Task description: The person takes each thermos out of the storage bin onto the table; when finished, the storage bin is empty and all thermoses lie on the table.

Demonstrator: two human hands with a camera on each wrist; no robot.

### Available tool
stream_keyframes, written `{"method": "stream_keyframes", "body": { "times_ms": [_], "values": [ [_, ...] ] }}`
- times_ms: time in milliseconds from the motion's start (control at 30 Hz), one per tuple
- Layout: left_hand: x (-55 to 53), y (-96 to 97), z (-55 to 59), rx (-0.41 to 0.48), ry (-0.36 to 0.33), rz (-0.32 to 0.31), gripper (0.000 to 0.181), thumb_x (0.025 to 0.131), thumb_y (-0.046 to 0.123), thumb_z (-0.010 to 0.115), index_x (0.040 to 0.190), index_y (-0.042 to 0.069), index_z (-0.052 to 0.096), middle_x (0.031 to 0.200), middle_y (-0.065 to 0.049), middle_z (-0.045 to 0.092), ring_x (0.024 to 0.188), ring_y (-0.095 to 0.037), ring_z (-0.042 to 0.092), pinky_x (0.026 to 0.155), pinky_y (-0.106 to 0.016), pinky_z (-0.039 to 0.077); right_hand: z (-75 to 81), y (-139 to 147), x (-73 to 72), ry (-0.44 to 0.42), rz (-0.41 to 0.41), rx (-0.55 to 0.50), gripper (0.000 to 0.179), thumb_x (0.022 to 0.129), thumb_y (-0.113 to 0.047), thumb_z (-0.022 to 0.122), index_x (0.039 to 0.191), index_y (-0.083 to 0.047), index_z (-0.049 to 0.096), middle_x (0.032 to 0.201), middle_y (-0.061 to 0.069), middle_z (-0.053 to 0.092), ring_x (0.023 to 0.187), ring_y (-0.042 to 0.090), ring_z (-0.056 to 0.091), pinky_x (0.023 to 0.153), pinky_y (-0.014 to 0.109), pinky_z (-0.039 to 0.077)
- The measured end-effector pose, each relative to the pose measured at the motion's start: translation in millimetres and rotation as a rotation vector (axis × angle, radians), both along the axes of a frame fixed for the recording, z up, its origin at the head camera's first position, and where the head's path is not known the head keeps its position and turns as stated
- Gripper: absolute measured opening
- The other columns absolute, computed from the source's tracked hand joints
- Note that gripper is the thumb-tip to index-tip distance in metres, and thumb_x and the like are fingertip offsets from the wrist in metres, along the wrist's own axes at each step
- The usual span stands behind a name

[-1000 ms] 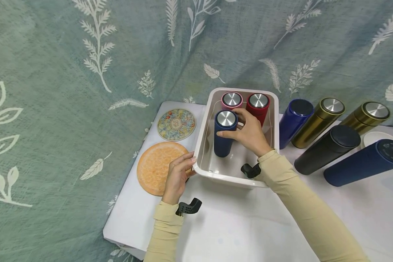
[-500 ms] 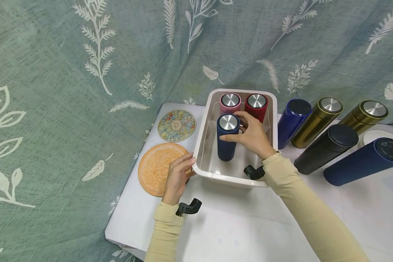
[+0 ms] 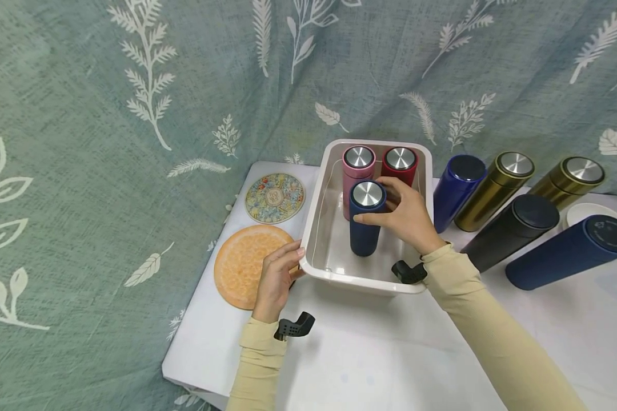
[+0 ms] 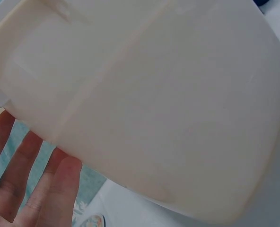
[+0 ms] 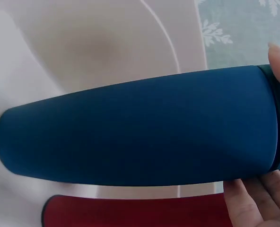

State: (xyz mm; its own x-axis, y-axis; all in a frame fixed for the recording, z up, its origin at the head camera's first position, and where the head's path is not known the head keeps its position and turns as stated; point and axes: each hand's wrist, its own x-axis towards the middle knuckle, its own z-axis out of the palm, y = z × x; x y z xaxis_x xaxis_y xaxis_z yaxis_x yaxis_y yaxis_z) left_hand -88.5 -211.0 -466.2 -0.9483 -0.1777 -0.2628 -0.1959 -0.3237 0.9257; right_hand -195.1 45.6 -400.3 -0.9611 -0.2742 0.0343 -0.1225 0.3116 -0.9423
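Note:
In the head view my right hand point(image 3: 403, 214) grips a navy blue vacuum flask point(image 3: 365, 237) near its silver-topped lid. The flask stands upright inside a white plastic bin point(image 3: 319, 222). In the right wrist view the blue flask point(image 5: 140, 132) fills the middle, fingers on one side of its lid end and thumb on the other. A pink flask point(image 3: 357, 177) and a red flask point(image 3: 406, 171) stand behind it in the bin. My left hand point(image 3: 275, 279) touches the bin's front left corner; its fingers point(image 4: 17, 170) reach the bin wall fairly straight in the left wrist view.
Right of the bin stand a shiny blue flask point(image 3: 455, 194), two gold flasks point(image 3: 485, 202), a black flask point(image 3: 509, 234) and a tall navy flask point(image 3: 560, 257), with a white round item point(image 3: 593, 212) behind. An orange round mat point(image 3: 247, 265) and a patterned disc point(image 3: 275, 197) lie left.
My right hand has moved the navy flask a little right and toward the front inside the bin, showing more of the pink flask. My left hand has stayed at the bin's corner.

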Motion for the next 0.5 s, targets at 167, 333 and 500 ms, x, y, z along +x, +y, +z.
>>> {"method": "stream_keyframes", "body": {
  "times_ms": [167,333,500],
  "values": [
    [0.2,-0.4,-0.1,-0.001,-0.004,-0.009,0.027,0.091,0.011,0.064,0.116,0.005,0.072,0.093,0.006,0.075,0.084,-0.009,0.069,0.08,-0.035,0.052,2.2,1.7,1.7,0.005,-0.001,-0.016,0.083,0.07,-0.024,0.093,0.14,-0.01,0.051,0.139,0.013,0.059,0.129,0.029,0.06,0.114,0.044,0.044],
    [-0.2,-0.5,-0.7,-0.006,-0.004,-0.009,0.027,0.091,0.011,0.064,0.116,0.004,0.071,0.094,0.005,0.076,0.085,-0.009,0.07,0.081,-0.035,0.052,9.2,3.9,6.0,0.009,-0.01,-0.048,0.084,0.07,-0.025,0.093,0.141,-0.012,0.051,0.138,0.009,0.06,0.125,0.025,0.062,0.112,0.042,0.045],
    [-0.7,-0.6,-0.9,-0.004,0.007,-0.013,0.022,0.092,0.01,0.062,0.109,0.01,0.075,0.093,0.005,0.076,0.084,-0.01,0.069,0.084,-0.039,0.051,12.8,5.2,9.4,0.036,-0.037,-0.099,0.081,0.071,-0.021,0.092,0.14,-0.012,0.052,0.134,0.008,0.062,0.121,0.021,0.063,0.11,0.039,0.047]
  ]
}}
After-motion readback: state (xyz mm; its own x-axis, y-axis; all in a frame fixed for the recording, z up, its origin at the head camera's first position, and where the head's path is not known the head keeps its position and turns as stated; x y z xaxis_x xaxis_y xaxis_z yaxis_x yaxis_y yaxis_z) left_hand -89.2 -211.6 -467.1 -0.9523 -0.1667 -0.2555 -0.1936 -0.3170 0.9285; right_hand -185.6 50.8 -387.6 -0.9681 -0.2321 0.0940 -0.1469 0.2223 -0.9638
